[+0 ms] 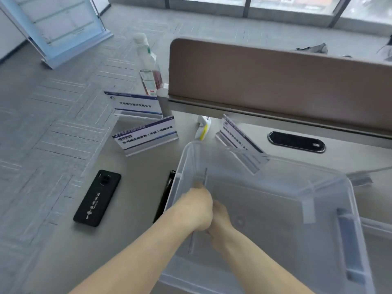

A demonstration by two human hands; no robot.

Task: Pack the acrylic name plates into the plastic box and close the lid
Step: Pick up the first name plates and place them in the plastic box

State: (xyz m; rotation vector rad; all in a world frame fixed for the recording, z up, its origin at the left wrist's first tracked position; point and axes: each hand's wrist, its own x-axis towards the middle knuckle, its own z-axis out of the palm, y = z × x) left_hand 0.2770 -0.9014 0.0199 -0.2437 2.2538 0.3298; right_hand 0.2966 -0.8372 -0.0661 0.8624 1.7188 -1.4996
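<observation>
Grey desk (137,209) | both hands, left (196,211) and right (220,219), pinching one name plate (198,209) inside plastic box (352,198)

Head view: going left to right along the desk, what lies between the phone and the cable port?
Black phone → black pen beside the box wall → clear plastic box with both hands inside → black oval cable port.
</observation>
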